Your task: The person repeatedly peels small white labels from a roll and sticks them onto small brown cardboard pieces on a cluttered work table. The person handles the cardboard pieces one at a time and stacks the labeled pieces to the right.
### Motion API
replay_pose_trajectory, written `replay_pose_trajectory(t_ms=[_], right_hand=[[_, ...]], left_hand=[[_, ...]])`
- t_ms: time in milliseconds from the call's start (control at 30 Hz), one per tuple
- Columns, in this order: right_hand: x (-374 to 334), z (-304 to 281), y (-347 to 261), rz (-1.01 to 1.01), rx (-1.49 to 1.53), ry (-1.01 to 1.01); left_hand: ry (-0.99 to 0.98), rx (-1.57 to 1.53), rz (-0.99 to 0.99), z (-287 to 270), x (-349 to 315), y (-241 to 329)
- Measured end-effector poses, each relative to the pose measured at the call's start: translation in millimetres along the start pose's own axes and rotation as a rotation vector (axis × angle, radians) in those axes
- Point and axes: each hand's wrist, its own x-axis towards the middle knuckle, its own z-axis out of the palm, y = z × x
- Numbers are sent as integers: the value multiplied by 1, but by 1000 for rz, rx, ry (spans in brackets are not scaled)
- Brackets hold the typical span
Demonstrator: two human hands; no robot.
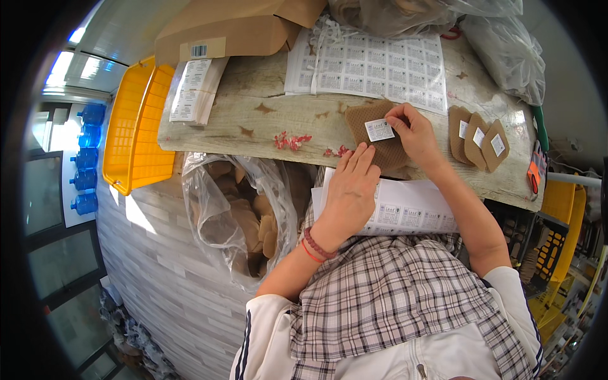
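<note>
A brown textured fabric piece [362, 116] lies near the table's front edge, with a small white printed label [379, 130] on it. My right hand [415, 135] is closed at the label's right side, thumb and forefinger pinching its edge. My left hand [349, 193] rests palm down with its fingers stretched out, the fingertips on the near edge of the brown piece beside the label. To the right, several flat brown pieces [474, 134] overlap on the table, white labels showing on them. Across my lap lie sheets of printed labels [411, 206], partly under my forearms.
More label sheets [373, 63] cover the back of the wooden table [247, 120]. A cardboard box [234, 31] and a paper stack [193, 88] stand back left. Below the front edge hangs a clear bag of brown pieces [237, 215]. Yellow crates [136, 126] flank the table; plastic bags [506, 57] sit back right.
</note>
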Motion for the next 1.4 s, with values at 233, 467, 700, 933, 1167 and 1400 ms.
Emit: replay_pose_trajectory(t_ms=[233, 467, 700, 933, 1167, 1400], right_hand=[[-4, 3, -11, -68, -131, 63], [-5, 5, -12, -99, -168, 76], [-10, 10, -23, -275, -384, 158], [-7, 10, -2, -378, -383, 328], [-2, 10, 1, -505, -416, 372], [-13, -24, -24, -220, -344, 209]], left_hand=[[-38, -58, -64, -8, 5, 6], [-81, 48, -20, -5, 9, 5], [-99, 60, -35, 0, 8, 3], [-54, 118, 23, 1, 8, 5], [-92, 97, -33, 0, 6, 5], [-46, 69, -28, 5, 5, 2]])
